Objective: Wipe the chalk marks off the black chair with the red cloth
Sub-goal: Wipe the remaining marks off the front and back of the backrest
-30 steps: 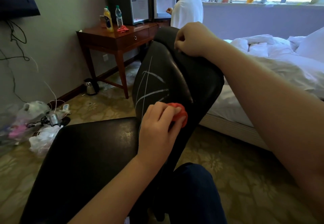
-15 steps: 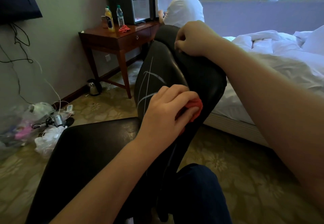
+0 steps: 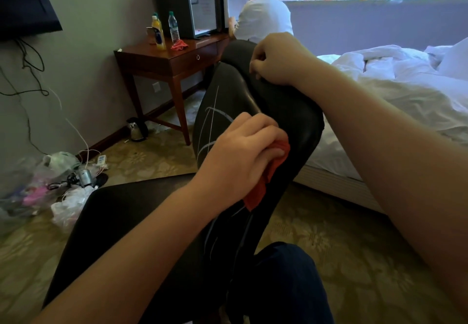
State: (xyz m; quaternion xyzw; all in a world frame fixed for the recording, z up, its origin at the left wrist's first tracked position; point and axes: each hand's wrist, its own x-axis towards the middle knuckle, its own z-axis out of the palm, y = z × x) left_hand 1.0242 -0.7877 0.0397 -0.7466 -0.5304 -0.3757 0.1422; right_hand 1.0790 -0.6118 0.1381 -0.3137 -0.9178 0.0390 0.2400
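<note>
The black chair (image 3: 131,225) fills the middle of the head view, its seat low left and its backrest rising toward the centre. White chalk marks (image 3: 211,121) cross the front of the backrest, long thin lines and a few thicker strokes. My left hand (image 3: 240,151) presses the red cloth (image 3: 266,179) against the backrest, and the cloth hangs out below my fingers. My right hand (image 3: 276,60) grips the top edge of the backrest. My hand hides part of the marks.
A wooden side table (image 3: 167,62) with two bottles (image 3: 166,29), a red rag and a mini fridge stands behind the chair. A person in white (image 3: 263,17) crouches there. An unmade bed (image 3: 395,88) is on the right. Plastic bags, cables and a kettle (image 3: 136,128) litter the floor at left.
My left hand slid the red cloth up and to the right across the backrest, and the cloth now trails below it. My right hand kept its grip on the top.
</note>
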